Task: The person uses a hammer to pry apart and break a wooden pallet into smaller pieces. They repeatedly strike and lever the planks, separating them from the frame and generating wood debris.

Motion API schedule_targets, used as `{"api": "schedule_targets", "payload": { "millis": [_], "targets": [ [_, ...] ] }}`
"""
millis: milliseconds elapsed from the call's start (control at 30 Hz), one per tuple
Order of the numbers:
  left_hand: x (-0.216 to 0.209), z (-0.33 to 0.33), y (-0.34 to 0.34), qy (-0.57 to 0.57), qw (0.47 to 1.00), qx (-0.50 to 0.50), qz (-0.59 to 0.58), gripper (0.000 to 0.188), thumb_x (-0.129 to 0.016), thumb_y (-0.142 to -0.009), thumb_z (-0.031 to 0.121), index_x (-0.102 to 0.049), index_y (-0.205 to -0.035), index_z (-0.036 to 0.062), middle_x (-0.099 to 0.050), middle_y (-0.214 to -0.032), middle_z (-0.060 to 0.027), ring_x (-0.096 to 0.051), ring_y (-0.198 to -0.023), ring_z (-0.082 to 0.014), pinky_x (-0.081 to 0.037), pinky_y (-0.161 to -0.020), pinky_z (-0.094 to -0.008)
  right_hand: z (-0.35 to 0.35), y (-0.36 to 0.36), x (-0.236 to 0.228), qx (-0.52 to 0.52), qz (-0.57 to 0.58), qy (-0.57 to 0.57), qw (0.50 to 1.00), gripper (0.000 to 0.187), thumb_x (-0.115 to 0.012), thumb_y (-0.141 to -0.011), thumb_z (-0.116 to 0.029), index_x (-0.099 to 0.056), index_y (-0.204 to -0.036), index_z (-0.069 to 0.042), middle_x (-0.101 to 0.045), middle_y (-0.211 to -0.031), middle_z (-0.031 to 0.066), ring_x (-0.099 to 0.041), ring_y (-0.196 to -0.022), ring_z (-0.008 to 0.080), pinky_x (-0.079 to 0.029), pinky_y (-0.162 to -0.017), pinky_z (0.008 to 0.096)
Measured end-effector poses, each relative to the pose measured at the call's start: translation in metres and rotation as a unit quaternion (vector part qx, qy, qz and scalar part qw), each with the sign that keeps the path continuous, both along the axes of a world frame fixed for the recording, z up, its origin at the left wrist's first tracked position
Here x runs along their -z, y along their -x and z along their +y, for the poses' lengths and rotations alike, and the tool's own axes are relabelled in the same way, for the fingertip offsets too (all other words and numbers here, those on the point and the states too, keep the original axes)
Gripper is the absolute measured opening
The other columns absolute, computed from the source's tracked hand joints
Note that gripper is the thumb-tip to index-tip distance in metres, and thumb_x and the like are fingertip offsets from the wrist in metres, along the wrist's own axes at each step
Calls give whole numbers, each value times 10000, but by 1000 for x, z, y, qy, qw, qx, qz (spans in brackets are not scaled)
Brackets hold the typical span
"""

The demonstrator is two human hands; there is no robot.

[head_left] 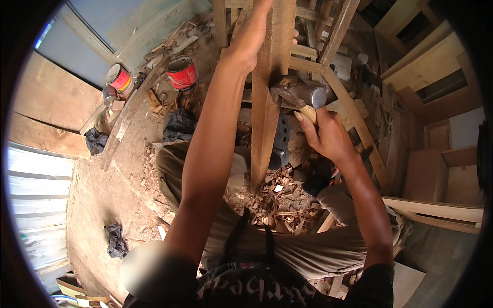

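The right hand (331, 136) is closed around the short pale wooden handle of a hammer with a dark, worn metal head and a bright round face (303, 95), gripping it close under the head, right of centre in the frame. The left hand (254, 37), at the top centre and partly cut off by the edge, appears wrapped around a long, rough brown wooden beam (263, 115), with fingertips showing at its right edge. That beam runs from the top edge down to a narrow-looking lower end near the middle of the frame, between the person's legs in khaki trousers (308, 251). The hammer's dark end lies right beside the beam; whether they touch cannot be told. The work looks under way rather than finished: the beam is in hand and the hammer is up at it, while no nail or finished joint can be made out there, so what is left stays unclear. Beyond, in the upper right, slatted brown wooden framework (304, 64) already stands joined in part. Reddish wood chips (280, 203) litter the ground below the beam. Farther out are two red cylindrical cans (182, 74) in the upper left, and pale wooden cabinet pieces (436, 72) along the right.
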State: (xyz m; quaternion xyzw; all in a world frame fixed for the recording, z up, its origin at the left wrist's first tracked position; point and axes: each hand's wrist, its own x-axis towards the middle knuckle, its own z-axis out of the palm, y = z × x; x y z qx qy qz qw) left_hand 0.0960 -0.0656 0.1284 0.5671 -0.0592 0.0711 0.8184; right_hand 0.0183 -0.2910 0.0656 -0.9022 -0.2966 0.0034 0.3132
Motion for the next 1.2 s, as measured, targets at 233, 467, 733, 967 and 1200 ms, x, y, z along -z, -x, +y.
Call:
{"api": "schedule_targets", "payload": {
  "millis": [233, 467, 733, 967, 1200],
  "targets": [
    [8, 22, 5, 11, 1000, 2, 18, 890, -400, -916, 796, -559, -1305, 12, -668, -945, -143, -671, -808, -231, -562, -748, -383, -42, -6, 57, -45, 64, 128, 989, 411, -641, -963, -305, -510, -1202, 3, -674, -875, 266, -670, -829, 477, -528, -696, 565],
    [8, 20, 12, 34, 999, 34, -7, 864, -376, -919, 799, -607, -1207, 18, -669, -889, -134, -679, -770, -223, -581, -682, -363, -62, 37, 124, -63, 141, 135, 979, 406, -650, -953, -268, -521, -1208, 21, -664, -883, 263, -675, -814, 456, -540, -705, 527],
    [1, 1, 5, 12, 999, 47, -17, 773, -387, -958, 742, -600, -1178, 32, -665, -862, -116, -679, -747, -201, -577, -656, -332, 11, 27, -41, -57, -44, -47, 996, 412, -672, -948, -266, -531, -1188, 38, -666, -829, 295, -685, -749, 470, -546, -639, 511],
    [6, -13, 5, -50, 996, -13, -67, 971, -391, -899, 815, -548, -1335, -39, -678, -1063, -223, -714, -937, -261, -567, -886, -402, -13, 13, -22, -13, -6, 54, 998, 373, -653, -968, -246, -553, -1176, 47, -663, -863, 304, -662, -836, 494, -517, -691, 508],
    [1, -8, 17, -48, 998, -8, -50, 879, -385, -941, 755, -530, -1353, -8, -673, -1065, -193, -709, -890, -247, -555, -873, -404, -9, 17, -19, -23, -58, 39, 997, 380, -677, -950, -272, -571, -1126, 48, -665, -824, 284, -666, -792, 481, -529, -661, 499]
  ]
}}
